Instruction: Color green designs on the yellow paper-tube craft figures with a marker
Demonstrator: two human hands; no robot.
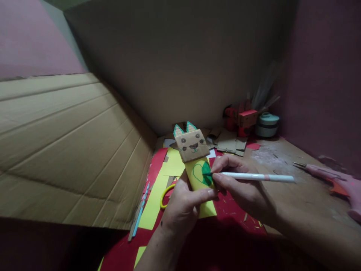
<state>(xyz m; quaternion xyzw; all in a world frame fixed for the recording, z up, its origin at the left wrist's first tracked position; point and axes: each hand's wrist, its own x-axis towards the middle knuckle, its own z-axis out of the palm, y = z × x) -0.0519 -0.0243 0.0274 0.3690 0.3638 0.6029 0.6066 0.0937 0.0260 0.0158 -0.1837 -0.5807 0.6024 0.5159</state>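
My left hand is wrapped round the lower part of a cardboard cat figure, its thumb across the front. The figure has a box-shaped head with a drawn face and green-edged ears, above a yellow paper tube body. A green heart outline is on the body, its right side filled in green. Between the thumb and fingers of my right hand is a white marker pen, lying nearly level, its dark tip touching the green part.
Yellow paper and red paper lie underneath, with a yellow scissors handle and a blue pencil at left. A cardboard panel stands left. Cardboard scraps, a lidded pot and a pink glue gun are right.
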